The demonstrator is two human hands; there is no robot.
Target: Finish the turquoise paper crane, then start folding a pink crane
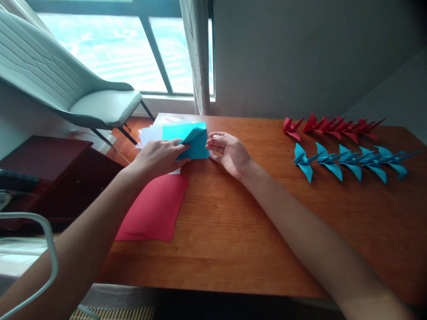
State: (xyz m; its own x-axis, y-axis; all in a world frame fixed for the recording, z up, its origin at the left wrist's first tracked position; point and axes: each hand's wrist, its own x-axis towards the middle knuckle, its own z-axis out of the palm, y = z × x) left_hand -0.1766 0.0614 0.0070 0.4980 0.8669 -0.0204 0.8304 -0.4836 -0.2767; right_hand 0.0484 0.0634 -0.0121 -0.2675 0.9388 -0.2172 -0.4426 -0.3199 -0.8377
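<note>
Origami paper (200,149), bright blue, is lying on pale sheets (151,133) at the far left of the worktop (227,231). Left hand (163,155), fingers bent, is gripping its raised flap, while the right hand (229,153), loosely curled and holding nothing visible, is hovering just beside the right edge; contact there is unclear. Red paper (156,209) is resting nearer the person, and red paper cranes (333,125) and blue paper cranes (347,160) are standing in two rows at right.
</note>
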